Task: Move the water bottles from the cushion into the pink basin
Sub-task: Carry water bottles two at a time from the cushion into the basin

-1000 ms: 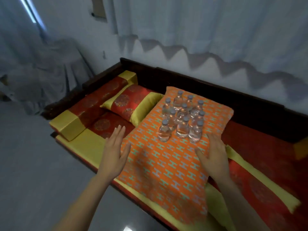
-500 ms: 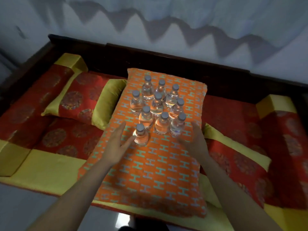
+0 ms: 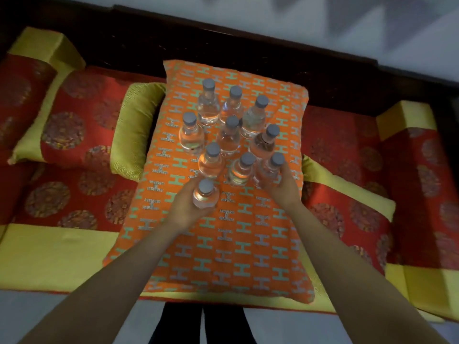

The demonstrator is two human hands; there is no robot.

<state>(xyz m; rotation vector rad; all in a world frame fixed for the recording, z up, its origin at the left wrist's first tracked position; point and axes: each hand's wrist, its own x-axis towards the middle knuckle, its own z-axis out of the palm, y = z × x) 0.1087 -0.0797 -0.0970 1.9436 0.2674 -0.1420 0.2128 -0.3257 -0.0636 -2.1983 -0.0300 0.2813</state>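
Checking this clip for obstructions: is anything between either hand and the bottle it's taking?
Nothing visible. The left hand grips the nearest bottle and the right hand grips the front-right bottle. The pink basin is out of view, so that path cannot be judged.

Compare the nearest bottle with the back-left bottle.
The nearest bottle is held by the left hand; the back-left bottle is untouched. The nearest bottle stands alone in front; the back-left bottle sits in a row of three. Both are upright, clear, grey-capped.
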